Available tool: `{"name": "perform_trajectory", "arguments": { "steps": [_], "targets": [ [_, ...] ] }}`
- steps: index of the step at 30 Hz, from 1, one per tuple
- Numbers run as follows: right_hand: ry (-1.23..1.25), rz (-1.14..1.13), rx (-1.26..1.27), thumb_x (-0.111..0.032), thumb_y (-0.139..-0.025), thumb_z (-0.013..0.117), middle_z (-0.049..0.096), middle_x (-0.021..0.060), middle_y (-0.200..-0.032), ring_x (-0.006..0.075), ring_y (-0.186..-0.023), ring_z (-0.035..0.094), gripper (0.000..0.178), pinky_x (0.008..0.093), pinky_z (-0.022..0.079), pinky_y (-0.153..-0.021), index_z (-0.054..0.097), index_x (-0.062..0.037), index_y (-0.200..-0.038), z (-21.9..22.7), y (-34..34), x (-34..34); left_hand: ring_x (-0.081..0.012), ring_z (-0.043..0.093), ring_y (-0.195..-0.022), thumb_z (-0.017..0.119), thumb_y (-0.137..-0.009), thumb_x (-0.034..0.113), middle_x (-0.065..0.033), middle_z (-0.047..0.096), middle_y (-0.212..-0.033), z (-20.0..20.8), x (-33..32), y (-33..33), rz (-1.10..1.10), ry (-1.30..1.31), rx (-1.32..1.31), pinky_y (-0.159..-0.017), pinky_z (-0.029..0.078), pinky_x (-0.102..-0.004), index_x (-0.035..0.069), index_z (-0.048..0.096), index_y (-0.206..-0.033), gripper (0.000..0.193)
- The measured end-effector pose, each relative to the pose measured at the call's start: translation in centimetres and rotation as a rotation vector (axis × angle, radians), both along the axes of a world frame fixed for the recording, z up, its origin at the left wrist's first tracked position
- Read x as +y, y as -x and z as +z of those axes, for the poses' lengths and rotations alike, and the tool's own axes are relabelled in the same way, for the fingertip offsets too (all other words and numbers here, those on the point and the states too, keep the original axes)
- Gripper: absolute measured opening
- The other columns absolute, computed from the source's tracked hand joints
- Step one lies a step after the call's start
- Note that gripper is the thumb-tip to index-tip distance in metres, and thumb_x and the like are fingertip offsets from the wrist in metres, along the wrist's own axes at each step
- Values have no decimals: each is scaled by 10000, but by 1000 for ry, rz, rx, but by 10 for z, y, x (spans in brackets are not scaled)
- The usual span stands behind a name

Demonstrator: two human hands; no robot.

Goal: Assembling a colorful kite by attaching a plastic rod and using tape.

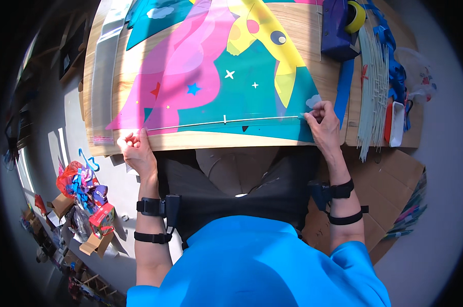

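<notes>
A kite sail [262,82] of thin printed sheet in teal, pink and yellow lies spread on the wooden table, its wide edge toward me. A thin white rod [190,124] runs along that edge, with a short white piece [225,119] across its middle. My left hand [138,153] is at the rod's left end, fingers curled and fingertips pinched there. At the opposite end, my right hand [324,127] pinches the rod end by the sail's right corner, thumb and forefinger together. What lies between the fingertips is partly hidden.
The table [211,142] ends just in front of me. On its right stand a purple tape dispenser [339,30] with yellow tape, a bundle of thin pale rods [372,97] and blue ribbon [395,71]. Clear plastic sheeting [104,61] lies left. Cardboard [390,189] leans below right.
</notes>
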State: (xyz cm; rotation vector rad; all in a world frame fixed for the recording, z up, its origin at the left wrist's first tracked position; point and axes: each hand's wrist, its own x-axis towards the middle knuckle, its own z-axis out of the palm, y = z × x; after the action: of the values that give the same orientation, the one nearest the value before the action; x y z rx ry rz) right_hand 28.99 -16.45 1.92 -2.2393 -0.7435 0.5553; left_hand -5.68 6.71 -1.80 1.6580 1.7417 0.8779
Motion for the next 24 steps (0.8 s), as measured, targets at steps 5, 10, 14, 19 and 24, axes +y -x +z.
{"name": "perform_trajectory", "arguments": {
  "steps": [5, 10, 14, 19, 24],
  "targets": [
    [15, -36, -19, -30, -768, 703, 625, 94, -715, 154, -644, 618, 251, 272, 492, -617, 508, -9, -924, -6, -1, -1, -70, 497, -641, 735, -832, 177, -8, 541, -720, -2, 0, 2, -21, -10, 52, -586, 429, -199, -13, 507, -965, 325],
    [37, -37, -30, -37, -767, 704, 625, 100, -717, 176, -642, 622, 254, 290, 495, -615, 510, -8, -928, -9, -1, -1, -77, 492, -644, 740, -827, 180, -13, 538, -742, -3, 0, 4, -17, -12, 39, -587, 432, -207, -2, 507, -957, 323],
    [55, -33, -36, -46, -771, 699, 625, 104, -724, 192, -651, 627, 248, 304, 494, -618, 511, -8, -930, -8, -1, 0, -76, 489, -646, 741, -828, 182, -12, 537, -739, -2, 0, 4, -9, -3, 53, -586, 431, -208, -1, 506, -957, 325],
    [89, -43, -46, -60, -777, 692, 624, 108, -726, 210, -666, 632, 243, 316, 492, -633, 514, -7, -933, -7, 1, 2, -76, 488, -647, 740, -829, 185, -9, 536, -731, -3, 1, 5, -19, -9, 38, -591, 433, -208, -1, 507, -956, 325],
    [117, -56, -75, -66, -775, 691, 626, 109, -731, 243, -676, 638, 250, 339, 491, -634, 510, -22, -942, -5, 4, 4, -78, 490, -653, 743, -828, 187, -10, 535, -734, -5, 1, 5, -5, -1, 30, -595, 434, -207, 0, 505, -955, 328]
  ]
}}
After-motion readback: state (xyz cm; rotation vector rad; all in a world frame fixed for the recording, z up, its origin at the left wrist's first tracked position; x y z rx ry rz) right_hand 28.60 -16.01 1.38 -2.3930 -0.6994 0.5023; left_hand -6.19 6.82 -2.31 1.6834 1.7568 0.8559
